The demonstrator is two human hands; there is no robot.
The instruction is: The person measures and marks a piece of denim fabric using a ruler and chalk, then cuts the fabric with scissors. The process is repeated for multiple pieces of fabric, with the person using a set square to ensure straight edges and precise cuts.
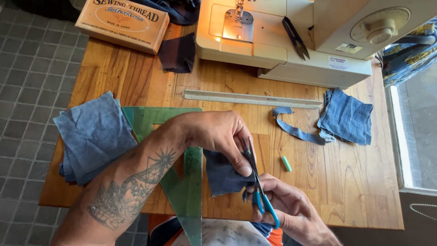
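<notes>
I see a dark denim piece (223, 175) held over the near middle of the wooden table (355, 182), pinched along its right edge between the thumb and fingers of my left hand (218, 134). My right hand (287, 207) is closed through the blue handles of a pair of scissors (256, 182), whose blades stand nearly closed against that pinched edge. The cut looks under way at the piece's right side; how much of the edge is trimmed I cannot tell. A green set square (186, 182) lies under my left forearm, with a stack of denim squares (93, 134) to its left. Right of the hands lie a green chalk stick (286, 163), a trimmed denim strip (296, 130) and another pile of blue squares (347, 116). Beyond are a long ruler (252, 99), a sewing machine (282, 41) with thread snips (296, 38) on its bed, and a cardboard box (123, 23).
</notes>
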